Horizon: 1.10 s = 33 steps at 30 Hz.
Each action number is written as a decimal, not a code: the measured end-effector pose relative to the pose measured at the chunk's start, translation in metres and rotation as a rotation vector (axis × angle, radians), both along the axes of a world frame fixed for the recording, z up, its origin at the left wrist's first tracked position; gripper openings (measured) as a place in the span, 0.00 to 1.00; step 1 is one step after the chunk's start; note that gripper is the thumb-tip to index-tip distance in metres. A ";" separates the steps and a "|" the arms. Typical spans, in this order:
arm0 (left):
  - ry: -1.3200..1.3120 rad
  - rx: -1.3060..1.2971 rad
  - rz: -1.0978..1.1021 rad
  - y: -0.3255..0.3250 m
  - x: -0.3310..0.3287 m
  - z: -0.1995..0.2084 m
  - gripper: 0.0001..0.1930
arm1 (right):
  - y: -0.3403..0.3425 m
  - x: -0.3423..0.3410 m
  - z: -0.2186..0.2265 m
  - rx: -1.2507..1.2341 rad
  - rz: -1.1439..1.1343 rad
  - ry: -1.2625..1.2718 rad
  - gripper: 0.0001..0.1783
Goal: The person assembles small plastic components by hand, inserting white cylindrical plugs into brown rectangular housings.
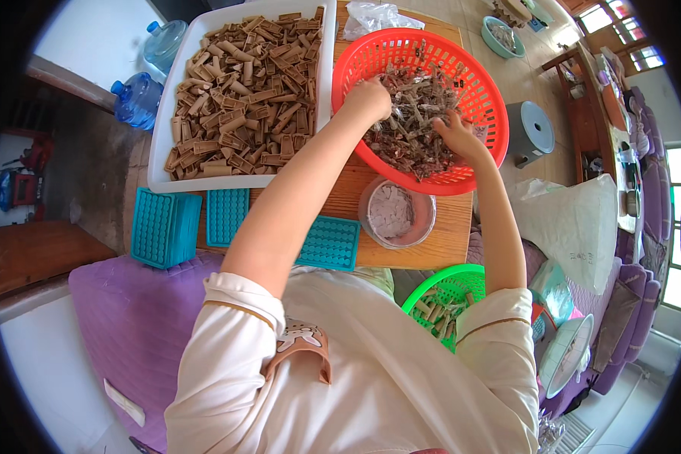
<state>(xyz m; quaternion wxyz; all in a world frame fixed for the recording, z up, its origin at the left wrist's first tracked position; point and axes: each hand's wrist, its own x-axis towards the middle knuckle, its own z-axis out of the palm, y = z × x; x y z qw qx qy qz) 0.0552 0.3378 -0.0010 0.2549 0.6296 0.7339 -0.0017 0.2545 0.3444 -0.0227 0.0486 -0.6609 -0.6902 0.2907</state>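
Note:
A red plastic basket (343, 74) with slotted sides stands at the table's far right, holding a heap of dry, brown-grey shreds (412, 113) with shiny bits among them. My left hand (371, 100) reaches in over the basket's left side, fingers curled down at the heap; whatever they hold is hidden. On the heap's right side rests my right hand (461, 138), its thumb and fingers apart. Left of the basket, a big white tray (159, 163) is full of tan, trough-shaped pieces (242, 98). Nearer me sits a round tub (367, 219) with pale, flaky contents.
Teal moulded trays (163, 227) are stacked at the wooden table's (450, 234) near left, with another teal tray (329, 242) beside my left forearm. A green basket (446, 284) is below the near edge. Water jugs (138, 101) stand left; a grey bin (533, 127) stands right.

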 end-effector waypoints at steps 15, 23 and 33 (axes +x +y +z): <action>-1.184 -0.228 0.625 0.000 0.006 0.003 0.19 | -0.007 -0.039 0.039 -0.359 -0.461 0.966 0.25; -1.481 -0.047 0.393 0.002 -0.017 0.077 0.13 | 0.004 -0.028 0.113 -0.443 -0.354 1.350 0.17; -1.098 0.146 0.135 -0.028 -0.018 0.181 0.30 | 0.001 -0.012 0.171 -0.138 -0.194 1.313 0.16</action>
